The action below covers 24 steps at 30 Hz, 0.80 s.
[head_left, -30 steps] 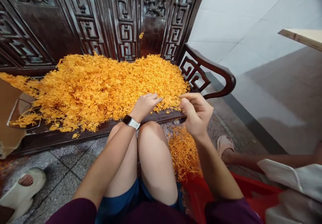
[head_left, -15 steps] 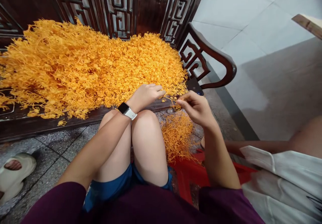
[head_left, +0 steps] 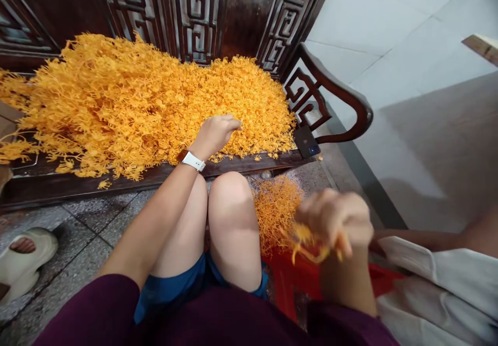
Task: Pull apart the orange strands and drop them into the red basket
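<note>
A big heap of orange, spidery, plastic-looking pieces with thin curling prongs lies on a dark wooden bench. My left hand, with a white-strapped watch on its wrist, is over the heap's front right part. Its fingers are closed together, and what they hold, if anything, is hidden. My right hand is blurred by motion, to the right of my knees and above a red plastic stool. From its closed fingers hangs an orange stringy piece. Below, a pile of thin orange strands sits beside my right knee.
A black phone rests at the bench's right end by the carved armrest. The red stool stands at my right. Another person's leg in pale shorts is close on the right. A foot in a beige slipper is at left.
My right hand has swung down and right, away from the bench edge, carrying an orange stringy piece. My left hand has moved slightly left and up over the heap. The view has shifted a little.
</note>
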Each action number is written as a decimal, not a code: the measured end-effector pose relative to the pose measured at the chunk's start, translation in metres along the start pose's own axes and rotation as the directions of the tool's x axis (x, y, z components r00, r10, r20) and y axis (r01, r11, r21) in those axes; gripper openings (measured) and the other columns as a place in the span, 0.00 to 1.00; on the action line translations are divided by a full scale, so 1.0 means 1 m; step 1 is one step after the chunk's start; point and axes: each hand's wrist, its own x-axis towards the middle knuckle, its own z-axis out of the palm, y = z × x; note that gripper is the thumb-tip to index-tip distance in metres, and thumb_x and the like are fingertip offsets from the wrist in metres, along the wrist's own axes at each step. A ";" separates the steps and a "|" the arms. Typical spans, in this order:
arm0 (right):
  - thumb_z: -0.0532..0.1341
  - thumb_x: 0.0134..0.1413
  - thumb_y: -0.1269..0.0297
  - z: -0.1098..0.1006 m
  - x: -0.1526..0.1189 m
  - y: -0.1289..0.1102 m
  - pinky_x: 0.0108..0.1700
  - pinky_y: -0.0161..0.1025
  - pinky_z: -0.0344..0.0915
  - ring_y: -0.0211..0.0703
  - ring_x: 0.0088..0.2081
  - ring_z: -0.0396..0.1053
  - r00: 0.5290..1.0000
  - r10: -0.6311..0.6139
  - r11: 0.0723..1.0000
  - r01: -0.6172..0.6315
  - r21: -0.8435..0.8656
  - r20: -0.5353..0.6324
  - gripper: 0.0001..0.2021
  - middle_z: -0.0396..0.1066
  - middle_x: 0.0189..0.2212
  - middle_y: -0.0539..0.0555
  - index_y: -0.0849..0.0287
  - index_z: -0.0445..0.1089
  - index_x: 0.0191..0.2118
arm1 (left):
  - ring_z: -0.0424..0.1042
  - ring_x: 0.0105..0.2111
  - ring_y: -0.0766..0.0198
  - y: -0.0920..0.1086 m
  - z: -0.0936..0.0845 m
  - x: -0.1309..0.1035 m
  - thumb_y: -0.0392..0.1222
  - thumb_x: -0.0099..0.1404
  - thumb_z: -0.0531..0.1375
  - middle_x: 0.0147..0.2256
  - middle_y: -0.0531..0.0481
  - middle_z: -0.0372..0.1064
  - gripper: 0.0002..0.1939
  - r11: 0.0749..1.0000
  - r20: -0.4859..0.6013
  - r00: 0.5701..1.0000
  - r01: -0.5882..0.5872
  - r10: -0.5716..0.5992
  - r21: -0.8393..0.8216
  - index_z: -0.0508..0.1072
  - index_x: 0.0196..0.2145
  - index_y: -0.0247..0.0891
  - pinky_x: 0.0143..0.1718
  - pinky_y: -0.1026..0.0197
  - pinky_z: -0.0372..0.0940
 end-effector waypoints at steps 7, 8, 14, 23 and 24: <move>0.66 0.63 0.42 -0.007 0.045 0.032 0.23 0.36 0.48 0.36 0.21 0.43 0.621 0.111 0.990 -0.139 0.030 -0.776 0.19 0.48 0.21 0.43 0.50 0.62 0.37 | 0.61 0.22 0.69 0.065 0.000 0.003 0.55 0.80 0.49 0.28 0.49 0.71 0.25 0.630 -0.048 0.964 0.132 -0.261 -0.765 0.79 0.40 0.37 0.26 0.62 0.58; 0.66 0.63 0.43 -0.007 0.048 0.034 0.23 0.36 0.49 0.36 0.22 0.43 0.607 0.109 0.991 -0.126 0.040 -0.787 0.19 0.48 0.22 0.43 0.50 0.63 0.37 | 0.61 0.22 0.70 0.074 -0.002 0.001 0.58 0.80 0.49 0.30 0.48 0.73 0.26 0.559 -0.003 0.975 0.125 -0.223 -0.819 0.79 0.41 0.37 0.26 0.63 0.58; 0.68 0.65 0.50 -0.013 0.052 0.050 0.25 0.34 0.53 0.34 0.23 0.50 0.551 0.144 0.989 -0.049 0.140 -0.822 0.14 0.52 0.22 0.43 0.51 0.66 0.40 | 0.77 0.38 0.62 0.111 -0.003 -0.012 0.61 0.64 0.70 0.40 0.44 0.80 0.24 0.444 0.009 0.990 0.072 -0.143 -0.893 0.82 0.45 0.38 0.39 0.60 0.70; 0.67 0.66 0.51 -0.011 0.055 0.076 0.33 0.34 0.63 0.34 0.30 0.63 0.415 -0.019 0.991 -0.114 -0.073 -0.910 0.11 0.66 0.31 0.47 0.54 0.73 0.42 | 0.78 0.35 0.63 0.121 0.011 -0.009 0.48 0.68 0.69 0.34 0.46 0.80 0.13 0.206 0.143 0.966 0.188 -0.215 -0.960 0.80 0.35 0.35 0.43 0.61 0.71; 0.65 0.67 0.52 -0.009 0.054 0.080 0.35 0.35 0.63 0.35 0.32 0.65 0.397 -0.083 0.972 -0.169 -0.162 -0.914 0.11 0.68 0.33 0.48 0.54 0.73 0.41 | 0.77 0.35 0.63 0.123 0.013 -0.010 0.49 0.68 0.68 0.35 0.46 0.80 0.13 0.196 0.174 0.962 0.216 -0.210 -0.957 0.80 0.36 0.34 0.43 0.61 0.71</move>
